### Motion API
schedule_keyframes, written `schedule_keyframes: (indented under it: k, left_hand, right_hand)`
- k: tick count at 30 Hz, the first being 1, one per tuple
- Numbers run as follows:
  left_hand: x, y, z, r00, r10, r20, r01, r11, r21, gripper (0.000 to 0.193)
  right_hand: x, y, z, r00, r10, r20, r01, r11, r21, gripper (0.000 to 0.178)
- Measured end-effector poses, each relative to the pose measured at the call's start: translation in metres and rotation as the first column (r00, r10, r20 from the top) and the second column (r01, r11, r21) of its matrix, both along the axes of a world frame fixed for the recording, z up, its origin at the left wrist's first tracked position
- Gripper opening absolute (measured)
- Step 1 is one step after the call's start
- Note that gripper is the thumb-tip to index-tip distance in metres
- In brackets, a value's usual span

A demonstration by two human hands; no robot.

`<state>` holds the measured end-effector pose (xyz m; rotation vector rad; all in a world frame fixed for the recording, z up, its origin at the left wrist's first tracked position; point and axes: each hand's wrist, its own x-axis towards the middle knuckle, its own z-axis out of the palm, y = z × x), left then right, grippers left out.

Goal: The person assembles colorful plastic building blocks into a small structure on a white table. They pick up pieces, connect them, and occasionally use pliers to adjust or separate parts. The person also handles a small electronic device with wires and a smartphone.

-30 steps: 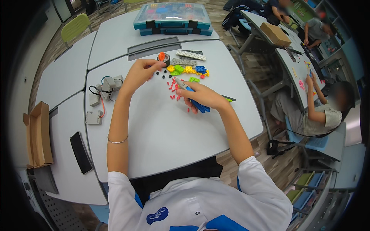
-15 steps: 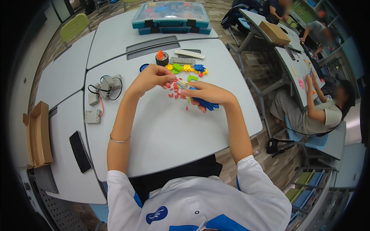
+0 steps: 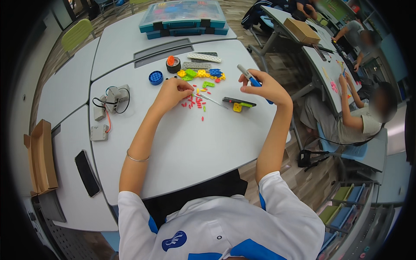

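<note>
The right hand [image 3: 271, 89] has moved away, holding a blue-and-grey tool [image 3: 249, 76]; the left hand [image 3: 173, 92], fingertips together, is by red pegs [image 3: 199, 105].

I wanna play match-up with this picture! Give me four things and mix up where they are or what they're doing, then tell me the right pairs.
Things:
1. Right hand
2. Left hand
3. Round blue piece
4. Black phone

Places or states:
A. Left of the black tyre
B. Next to the open cardboard box
C. Holding a blue and grey tool
D. Right beside the small red pieces

Right pairs: 1-C, 2-D, 3-A, 4-B
</note>
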<state>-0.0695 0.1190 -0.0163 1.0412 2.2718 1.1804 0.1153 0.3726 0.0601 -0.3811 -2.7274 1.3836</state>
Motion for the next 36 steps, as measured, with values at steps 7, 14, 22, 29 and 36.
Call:
schedule_keyframes:
  k: [7, 14, 22, 29, 36]
  left_hand:
    - [0.003, 0.004, 0.010, 1.000, -0.020, -0.015, 0.020, 1.000, 0.000, 0.023]
    - [0.022, 0.005, 0.030, 0.984, -0.087, 0.158, 0.077, 0.995, 0.066, 0.032]
    - [0.052, -0.004, 0.060, 0.863, -0.330, 0.382, 0.228, 0.930, 0.289, 0.037]
    - [0.050, -0.046, 0.011, 0.859, -0.251, 0.446, -0.015, 0.859, 0.512, 0.026]
    - [0.060, -0.062, -0.016, 0.975, 0.180, -0.127, -0.081, 0.830, 0.552, 0.013]
  right_hand:
    - [-0.002, -0.009, -0.007, 0.961, 0.034, 0.275, -0.098, 0.970, 0.221, 0.046]
    - [-0.009, -0.017, -0.004, 0.997, -0.029, -0.071, 0.035, 0.995, 0.090, 0.035]
    - [-0.030, -0.073, -0.007, 0.956, -0.170, -0.241, 0.038, 0.881, -0.471, 0.030]
    - [-0.038, -0.096, -0.018, 0.967, -0.098, -0.234, -0.016, 0.897, -0.442, 0.024]
    - [-0.035, -0.113, -0.021, 0.956, 0.287, 0.061, -0.127, 0.591, -0.797, 0.040]
